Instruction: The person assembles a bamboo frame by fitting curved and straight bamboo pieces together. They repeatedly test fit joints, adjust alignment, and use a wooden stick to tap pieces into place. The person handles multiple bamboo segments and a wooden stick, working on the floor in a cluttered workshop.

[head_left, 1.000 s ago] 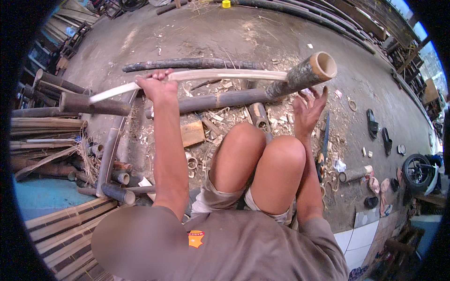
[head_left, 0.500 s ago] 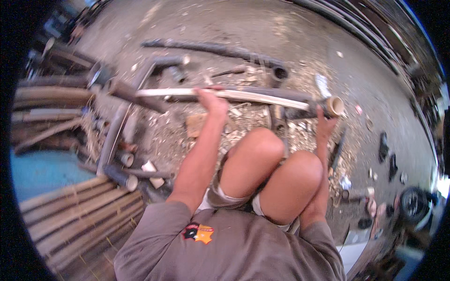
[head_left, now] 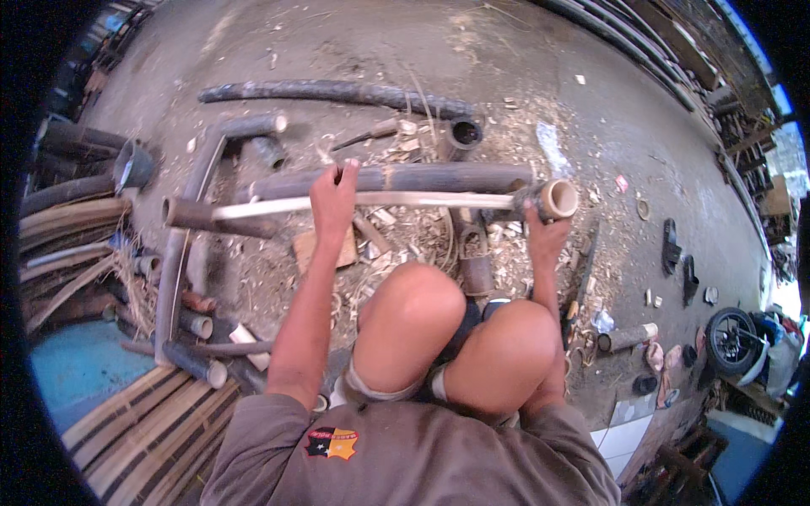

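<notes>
A bamboo pole (head_left: 430,200) lies across in front of my knees. Its middle is cut down to a thin pale strip, and round tube ends remain at both sides. My left hand (head_left: 335,198) is closed around the strip left of its middle, with thumb and finger curled at the top. At the right tube end (head_left: 559,200), my right hand (head_left: 546,228) grips the bamboo from the near side, fingers partly hidden. Just beyond lies a dark, thicker bamboo pole (head_left: 456,177). Farther off is a knife (head_left: 367,135) with a wooden handle.
Pale wood chips (head_left: 515,261) cover the floor around my knees. An L-shaped bamboo frame (head_left: 194,194) stands left, near stacked bamboo (head_left: 72,221) and a slatted bamboo panel (head_left: 160,413). A long-bladed knife (head_left: 580,282), sandals (head_left: 671,246) and a wheel (head_left: 731,341) lie right. A long dark pole (head_left: 329,91) lies beyond.
The view has shifted, so the scene sits further left. My left hand has turned into a more upright fist on the strip. My right hand stays at the pole's right end.
</notes>
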A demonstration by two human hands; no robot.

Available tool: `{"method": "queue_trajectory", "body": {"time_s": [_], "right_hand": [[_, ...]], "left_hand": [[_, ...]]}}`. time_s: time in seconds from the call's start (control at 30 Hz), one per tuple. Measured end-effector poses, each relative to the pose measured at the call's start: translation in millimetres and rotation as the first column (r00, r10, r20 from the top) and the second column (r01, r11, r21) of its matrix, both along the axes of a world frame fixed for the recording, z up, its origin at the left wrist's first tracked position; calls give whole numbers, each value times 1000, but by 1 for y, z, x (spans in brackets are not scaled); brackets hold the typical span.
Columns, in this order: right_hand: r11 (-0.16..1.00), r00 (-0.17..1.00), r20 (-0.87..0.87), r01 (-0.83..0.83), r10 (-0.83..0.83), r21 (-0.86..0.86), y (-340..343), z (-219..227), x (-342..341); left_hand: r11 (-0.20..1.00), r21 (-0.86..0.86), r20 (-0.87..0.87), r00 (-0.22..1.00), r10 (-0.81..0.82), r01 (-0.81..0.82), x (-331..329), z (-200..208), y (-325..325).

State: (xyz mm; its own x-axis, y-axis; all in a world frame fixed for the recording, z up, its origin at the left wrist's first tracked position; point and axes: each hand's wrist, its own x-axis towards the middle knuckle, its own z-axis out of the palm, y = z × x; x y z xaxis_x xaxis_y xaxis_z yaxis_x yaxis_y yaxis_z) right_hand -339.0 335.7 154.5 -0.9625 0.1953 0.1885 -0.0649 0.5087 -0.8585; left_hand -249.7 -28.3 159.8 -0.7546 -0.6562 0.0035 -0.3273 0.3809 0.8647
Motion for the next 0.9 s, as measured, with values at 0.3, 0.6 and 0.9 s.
{"method": "queue_trajectory", "body": {"time_s": [0.3, 0.6, 0.9], "right_hand": [[999, 999, -27, -29, 30, 34, 28, -21, 34], [990, 982, -135, -124, 133, 69, 35, -42, 36], [994, 994, -25, -102, 103, 30, 25, -28, 27]], "left_hand": [[434, -270, 676, 490, -551, 860, -132, -101, -40], [328, -236, 705, 394, -590, 915, -126, -139, -32], [297, -417, 701, 512, -497, 859, -109, -37, -21]]}}
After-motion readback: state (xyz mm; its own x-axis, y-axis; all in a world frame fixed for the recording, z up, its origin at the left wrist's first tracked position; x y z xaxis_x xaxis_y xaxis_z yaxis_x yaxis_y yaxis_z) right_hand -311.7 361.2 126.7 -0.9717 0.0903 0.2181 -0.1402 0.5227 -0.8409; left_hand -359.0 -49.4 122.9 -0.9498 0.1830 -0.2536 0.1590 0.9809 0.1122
